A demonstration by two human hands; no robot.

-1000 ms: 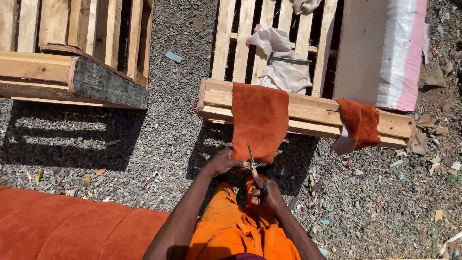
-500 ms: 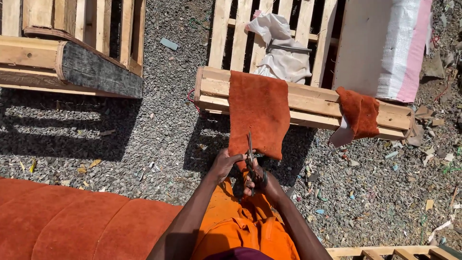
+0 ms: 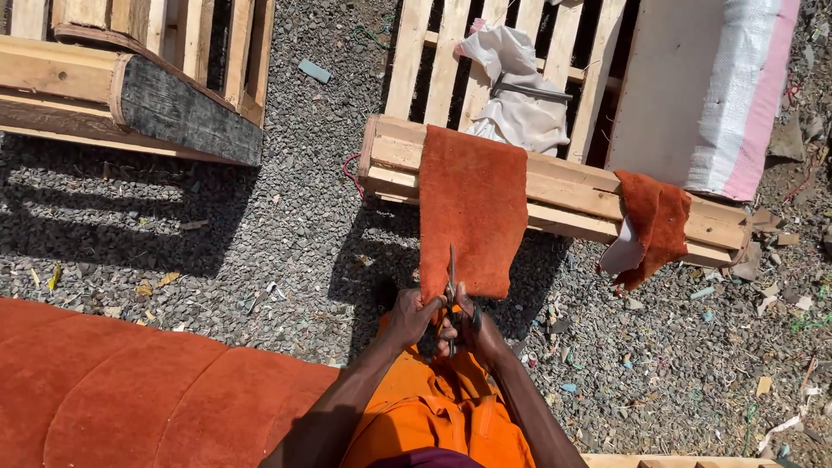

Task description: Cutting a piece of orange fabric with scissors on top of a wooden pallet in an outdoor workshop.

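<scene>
Right hand (image 3: 479,334) closed round scissors (image 3: 451,299), fingers thru the loops, blades pointing straight up-frame, away from the body, tips biting into the bottom edge of the rust-orange fabric piece (image 3: 471,212). Blades look nearly shut, hard to tell exactly; too thin in shot. Left hand (image 3: 409,314) pinched shut on the same bottom edge, just left of the blades, holding the cloth taut. Both hands touching the fabric, side by side, w/ scissors between them.

Key relation: fabric lies directly ahead of the grip, up-frame. Long axis runs from the hands up to the wooden pallet (image 3: 555,186), where the top end drapes over the front beam. Scissor line parallel to that axis, roughly mid-width, slightly left of centre. Right hand nearest the cut line; left hand nearest the left half of the strip.

Further out: second, smaller rust-orange scrap (image 3: 652,224) hanging off the same beam, well to the right, pale underside showing. White cloth bundle (image 3: 518,95) on the pallet slats behind. Foam slab (image 3: 732,95), white w/ pink edge, leaning at top right. Another pallet (image 3: 130,87) at top left. Gravel ground (image 3: 260,234) all round, bits of litter. Orange upholstered cushion (image 3: 130,390) at bottom left, near the left arm. Orange garment (image 3: 433,416) on the lap below the hands.
</scene>
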